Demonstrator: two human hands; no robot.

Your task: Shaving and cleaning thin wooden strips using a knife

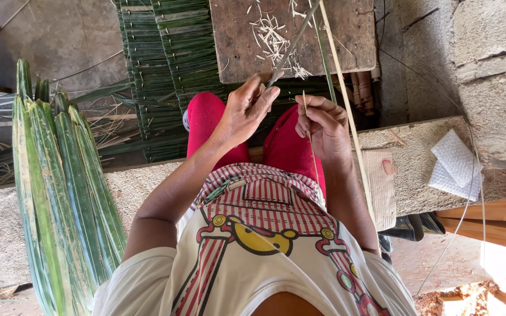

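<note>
at frame centre the left hand (244, 111) grips a long knife (291, 47), the right hand (323, 126) pinches a thin stick (310, 137); the blade could slip toward the fingers; the stick may well snap.

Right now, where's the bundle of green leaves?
In the head view, the bundle of green leaves stands upright at far left, beside the person's left arm.
</note>
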